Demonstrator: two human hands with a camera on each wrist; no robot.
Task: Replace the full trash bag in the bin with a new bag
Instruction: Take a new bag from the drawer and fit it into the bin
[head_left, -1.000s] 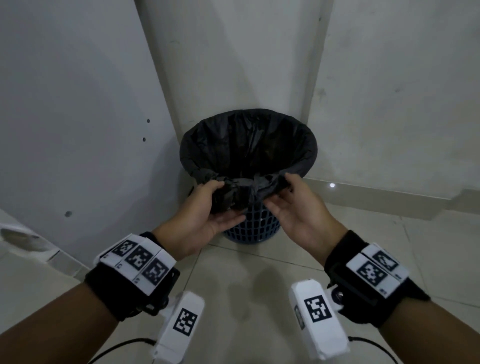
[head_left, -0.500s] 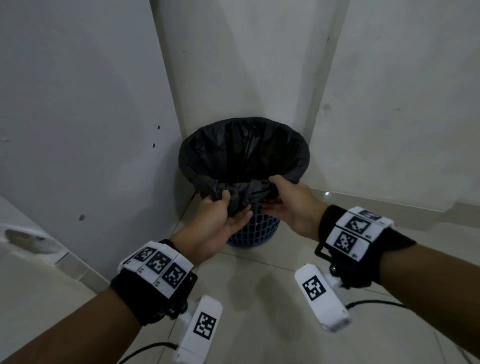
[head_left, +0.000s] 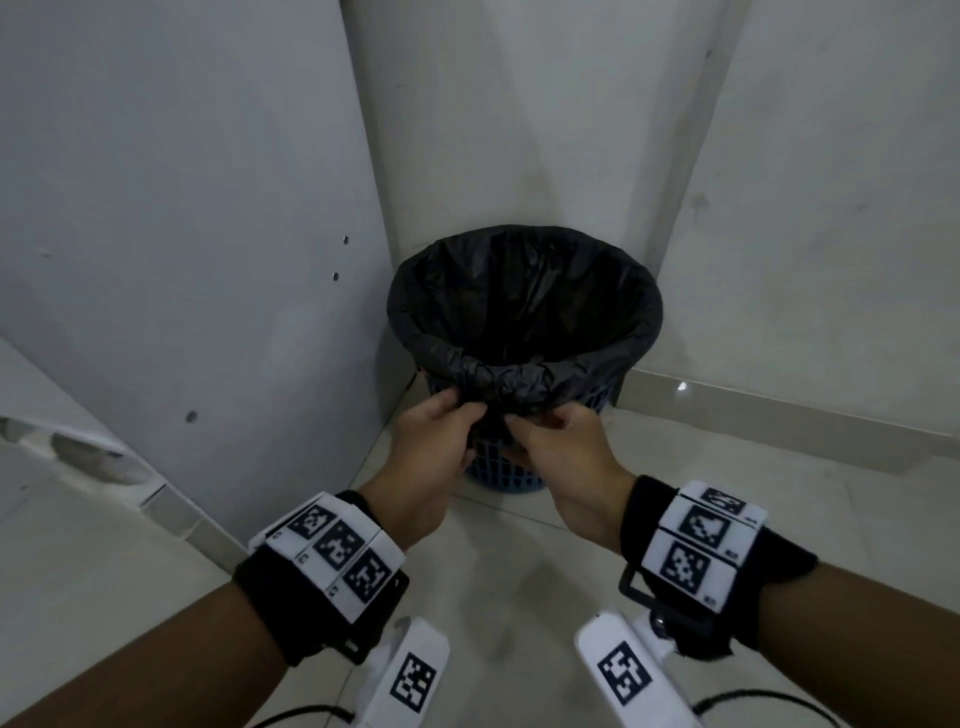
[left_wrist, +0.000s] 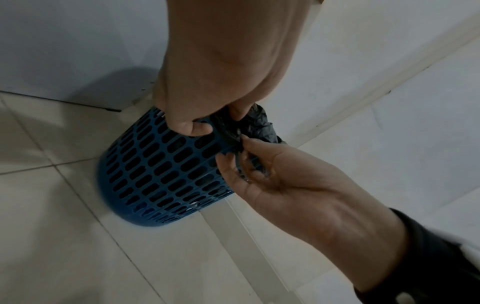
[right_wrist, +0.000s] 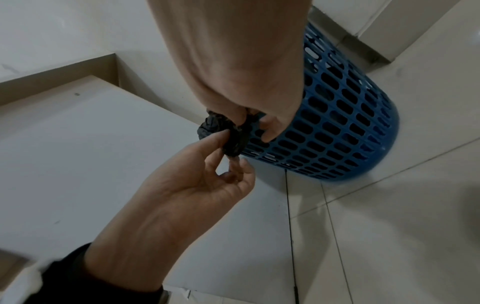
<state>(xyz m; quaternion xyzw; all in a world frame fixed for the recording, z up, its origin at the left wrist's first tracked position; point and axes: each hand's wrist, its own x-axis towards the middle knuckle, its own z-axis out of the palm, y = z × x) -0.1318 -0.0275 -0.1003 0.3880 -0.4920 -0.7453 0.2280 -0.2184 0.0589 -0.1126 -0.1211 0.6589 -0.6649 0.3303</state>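
Note:
A blue lattice bin (head_left: 597, 402) stands in the wall corner, lined with a black trash bag (head_left: 519, 312) whose mouth is folded over the rim. At the near rim the plastic is gathered into a bunch (left_wrist: 257, 121). My left hand (head_left: 467, 418) pinches that bunch from the left, and my right hand (head_left: 524, 428) pinches it from the right, so the fingertips almost meet. In the right wrist view a twisted tail of plastic (right_wrist: 233, 144) hangs against the bin wall (right_wrist: 337, 123) between both hands. What the bag holds is too dark to see.
White walls (head_left: 208, 208) close in behind and left of the bin, with a pillar edge at its right. A low white ledge (head_left: 62, 415) runs along the left. Pale floor tiles (head_left: 493, 571) stretch in front of the bin, with cables near my wrists.
Both hands have slid together along the near rim and now pinch one tight bunch of plastic. The view has pulled back, so the bin looks smaller.

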